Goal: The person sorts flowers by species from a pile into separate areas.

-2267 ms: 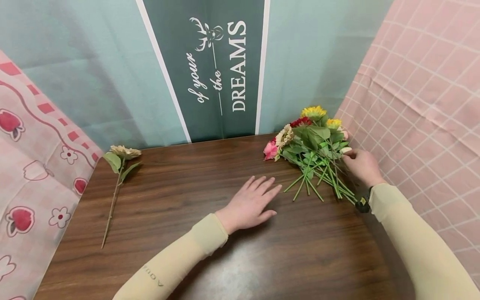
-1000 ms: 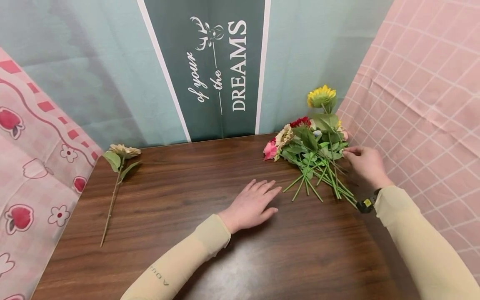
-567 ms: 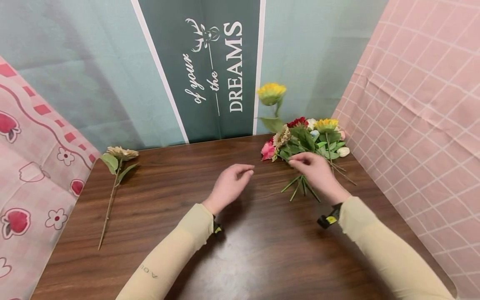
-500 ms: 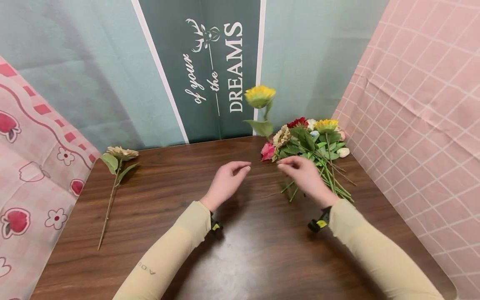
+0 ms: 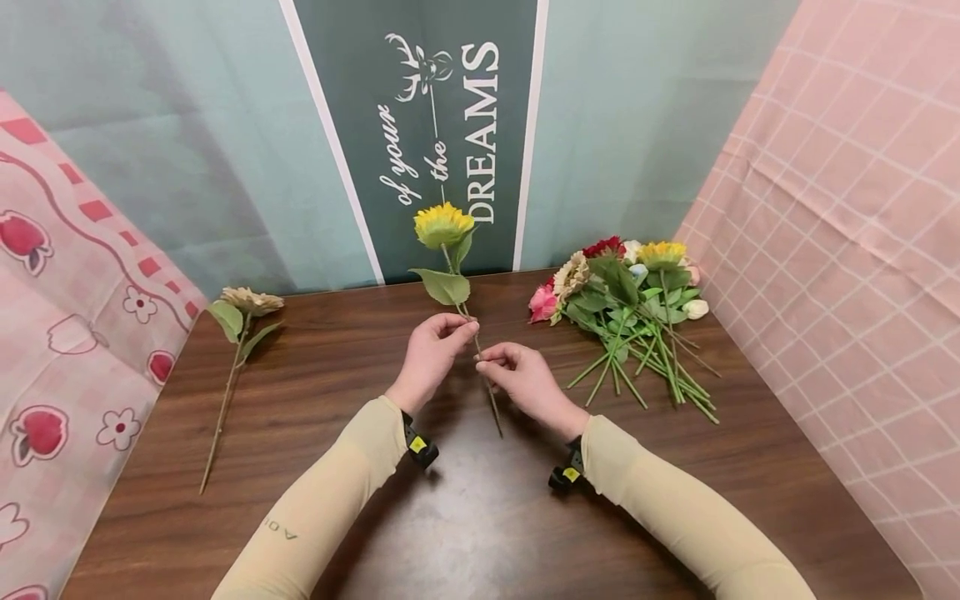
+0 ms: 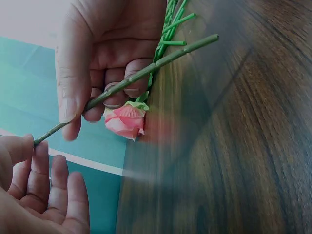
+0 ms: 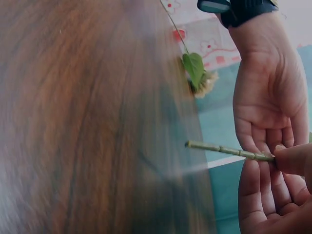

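Note:
A yellow artificial sunflower (image 5: 442, 227) with green leaves stands nearly upright over the middle of the table, its stem slanting down to the right. My left hand (image 5: 432, 354) pinches the stem just below the leaves, between thumb and index finger. Lower on the same stem, my right hand (image 5: 525, 383) pinches it too. In the left wrist view the bare stem (image 6: 146, 72) runs through both pinches, and its cut end sticks out past the right hand. The right wrist view shows that stem end (image 7: 219, 148) above the wood.
At the table's right back lies a pile of artificial flowers (image 5: 630, 292), with pink, red, cream, white and yellow heads and green stems. One beige flower (image 5: 251, 302) lies alone at the left. Fabric walls border the brown wooden table (image 5: 337, 375).
My right hand has lifted the sunflower out of the pile and carried it left to the middle. The left hand, earlier flat on the table, has risen and now pinches the stem.

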Tool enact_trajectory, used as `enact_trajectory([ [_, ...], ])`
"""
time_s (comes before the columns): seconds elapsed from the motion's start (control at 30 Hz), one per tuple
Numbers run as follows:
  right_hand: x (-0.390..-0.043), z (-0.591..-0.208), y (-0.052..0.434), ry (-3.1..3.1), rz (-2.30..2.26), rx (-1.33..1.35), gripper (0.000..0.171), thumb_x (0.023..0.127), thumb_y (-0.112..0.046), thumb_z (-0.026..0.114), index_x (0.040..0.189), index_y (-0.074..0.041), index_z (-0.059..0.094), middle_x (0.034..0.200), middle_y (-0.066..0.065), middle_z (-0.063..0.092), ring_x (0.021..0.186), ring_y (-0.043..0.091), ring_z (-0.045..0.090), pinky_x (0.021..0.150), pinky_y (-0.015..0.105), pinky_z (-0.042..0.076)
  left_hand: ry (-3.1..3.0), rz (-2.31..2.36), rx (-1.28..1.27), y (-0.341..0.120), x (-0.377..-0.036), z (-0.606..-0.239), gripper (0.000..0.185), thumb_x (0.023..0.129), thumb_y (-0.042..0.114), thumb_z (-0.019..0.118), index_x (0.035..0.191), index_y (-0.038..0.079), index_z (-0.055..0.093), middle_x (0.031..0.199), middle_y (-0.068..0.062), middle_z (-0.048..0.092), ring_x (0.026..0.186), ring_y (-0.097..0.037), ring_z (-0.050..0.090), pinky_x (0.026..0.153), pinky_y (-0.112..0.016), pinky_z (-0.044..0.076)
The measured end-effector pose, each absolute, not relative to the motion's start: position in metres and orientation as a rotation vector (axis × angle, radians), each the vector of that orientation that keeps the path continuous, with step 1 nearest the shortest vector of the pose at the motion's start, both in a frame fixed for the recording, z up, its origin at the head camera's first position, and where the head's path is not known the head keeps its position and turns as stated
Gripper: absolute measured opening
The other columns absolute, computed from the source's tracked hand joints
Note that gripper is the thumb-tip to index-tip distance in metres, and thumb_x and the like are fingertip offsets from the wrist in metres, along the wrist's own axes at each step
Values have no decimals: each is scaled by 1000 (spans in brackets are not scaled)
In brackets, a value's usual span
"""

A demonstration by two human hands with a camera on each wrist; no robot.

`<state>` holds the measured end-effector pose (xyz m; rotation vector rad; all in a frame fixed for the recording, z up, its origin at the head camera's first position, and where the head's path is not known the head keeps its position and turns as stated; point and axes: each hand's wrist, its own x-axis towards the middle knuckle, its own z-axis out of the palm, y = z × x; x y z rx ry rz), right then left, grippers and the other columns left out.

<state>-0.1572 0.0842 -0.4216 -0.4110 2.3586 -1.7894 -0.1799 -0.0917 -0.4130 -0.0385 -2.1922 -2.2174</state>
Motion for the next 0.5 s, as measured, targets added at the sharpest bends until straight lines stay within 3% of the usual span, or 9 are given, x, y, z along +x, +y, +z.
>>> enact_trajectory([
  [0.17, -151, -430, 76, 2222, -1828, -416, 25, 97, -2, 68, 115, 14, 65, 100, 27, 70, 78, 37, 68, 70, 46, 61, -2190, -2246, 0, -97, -180, -412, 26, 97, 19, 74, 112, -2, 72, 114, -14, 73, 85, -18, 68, 91, -51, 57],
  [0.27, -150, -440, 76, 2150, -1833, -419, 25, 96, -4, 70, 114, 13, 65, 98, 28, 69, 75, 29, 69, 68, 39, 62, -2181, -2271, 5, -101, -180, -413, 25, 97, 19, 73, 112, -2, 71, 114, -17, 72, 81, -17, 68, 89, -53, 57],
  [0.5, -148, -447, 68, 2106, -1812, -420, 24, 96, -6, 71, 111, 12, 65, 94, 28, 69, 67, 17, 67, 66, 37, 62, -2189, -2335, 3, -110, -176, -417, 25, 96, 13, 74, 115, -2, 70, 115, -19, 70, 80, -16, 68, 73, -32, 62],
])
